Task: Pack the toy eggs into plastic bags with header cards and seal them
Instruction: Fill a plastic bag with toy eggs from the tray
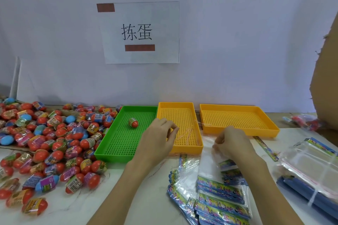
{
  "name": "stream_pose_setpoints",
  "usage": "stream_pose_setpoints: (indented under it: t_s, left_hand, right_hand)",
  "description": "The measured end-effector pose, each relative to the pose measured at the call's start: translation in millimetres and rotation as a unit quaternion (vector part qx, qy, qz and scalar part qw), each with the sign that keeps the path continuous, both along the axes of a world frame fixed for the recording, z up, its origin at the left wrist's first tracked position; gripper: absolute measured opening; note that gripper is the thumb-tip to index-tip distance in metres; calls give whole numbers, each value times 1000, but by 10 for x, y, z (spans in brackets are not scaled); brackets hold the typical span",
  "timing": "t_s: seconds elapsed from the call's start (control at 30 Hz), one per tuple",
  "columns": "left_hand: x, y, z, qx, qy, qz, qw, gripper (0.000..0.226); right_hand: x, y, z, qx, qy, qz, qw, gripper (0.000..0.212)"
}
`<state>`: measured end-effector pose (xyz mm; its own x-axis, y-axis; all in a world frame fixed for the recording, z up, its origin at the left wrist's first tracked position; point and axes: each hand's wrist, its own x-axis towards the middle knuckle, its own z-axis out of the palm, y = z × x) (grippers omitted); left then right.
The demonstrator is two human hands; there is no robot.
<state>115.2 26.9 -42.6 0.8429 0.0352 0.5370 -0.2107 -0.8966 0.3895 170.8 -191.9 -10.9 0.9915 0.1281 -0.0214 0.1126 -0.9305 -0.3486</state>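
The left hand (157,138) hovers over the near corner where the green tray (117,144) meets the small yellow tray (198,149), its fingers curled with thumb and fingertips close together, but I cannot tell if this grip holds something. The right hand (232,141) has its grip pinched on the top edge of a clear plastic bag (207,162), which lies on the table (139,199) above a fanned stack of bags with header cards (219,197). The toy eggs (49,144) are heaped on the left of the table, one single egg (133,122) lies inside the green tray, and a larger yellow tray (237,130) stands to the right.
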Motion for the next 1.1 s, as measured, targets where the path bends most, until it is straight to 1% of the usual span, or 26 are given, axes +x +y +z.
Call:
stream_pose_setpoints:
  t_s: [0.07, 0.13, 0.2, 0.27, 0.33, 0.37, 0.4, 0.47, 0.53, 0.57, 0.6, 0.63, 0.67, 0.7, 0.73, 0.77, 0.83, 0.87, 0.93, 0.97, 1.03, 1.07, 1.1]
  left_hand:
    - [10, 4, -15, -2, 0, -1, 1000, 23]
    - [15, 16, -23, -6, -3, 0, 1000, 23]
    - [20, 18, -17, -13, -8, 2, 1000, 23]
    - [25, -4, -7, -32, -9, -2, 999, 23]
    - [28, -47, 18, -100, -4, -15, 995, 27]
    - [27, -71, 40, -155, 4, -24, 988, 31]
    - [22, -93, 67, -216, 18, -35, 976, 37]
    - [5, -142, 133, -340, 63, -59, 936, 54]
    - [4, -181, 185, -474, 88, -83, 872, 66]
    - [7, -185, 199, -542, 87, -95, 830, 69]
    - [9, -181, 210, -601, 76, -110, 788, 70]
    - [11, -169, 216, -644, 61, -123, 753, 70]
    - [11, -150, 217, -670, 47, -129, 729, 69]
    - [12, -133, 215, -684, 38, -128, 717, 67]
    - [13, -113, 210, -684, 32, -122, 718, 64]
    - [15, -94, 206, -668, 29, -114, 735, 60]
    - [5, -67, 204, -600, 32, -99, 793, 50]
    - [-5, -57, 205, -563, 36, -100, 820, 44]
    - [-26, -46, 204, -502, 48, -114, 856, 34]
    - [-34, -45, 201, -472, 54, -118, 872, 30]
    - [-47, -36, 191, -413, 64, -118, 901, 27]
    - [-53, -33, 186, -393, 69, -121, 909, 27]
    - [-56, -29, 183, -383, 72, -126, 912, 27]
  right_hand:
    - [7, -23, 14, 16, -24, -3, 1000, 16]
    - [13, -49, 42, 40, -70, -13, 997, 21]
    - [9, -63, 84, 93, -122, -15, 988, 25]
    - [-28, -36, 148, 177, -175, 5, 968, 24]
    - [-79, 19, 207, 288, -204, 50, 934, 19]
    - [-100, 53, 221, 349, -190, 79, 914, 18]
    - [-117, 92, 223, 416, -147, 106, 891, 17]
    - [-159, 175, 208, 543, -2, 150, 826, 19]
    - [-169, 236, 148, 623, 125, 152, 757, 25]
    - [-174, 262, 125, 647, 164, 144, 731, 25]
    - [-174, 280, 109, 662, 191, 138, 711, 26]
    - [-177, 293, 100, 674, 211, 136, 695, 27]
    - [-177, 299, 93, 684, 229, 134, 679, 28]
    - [-175, 298, 89, 691, 244, 134, 667, 28]
    - [-170, 297, 86, 691, 251, 131, 665, 28]
    - [-167, 299, 90, 682, 246, 126, 677, 28]
    - [-154, 302, 98, 649, 209, 111, 723, 34]
    - [-145, 304, 101, 638, 191, 103, 739, 41]
    - [-133, 298, 117, 631, 168, 92, 752, 49]
    - [-130, 292, 122, 621, 149, 96, 763, 47]
    - [-131, 288, 108, 577, 92, 108, 804, 36]
    - [-131, 293, 92, 558, 67, 110, 820, 31]
    - [-131, 305, 72, 548, 48, 106, 828, 28]
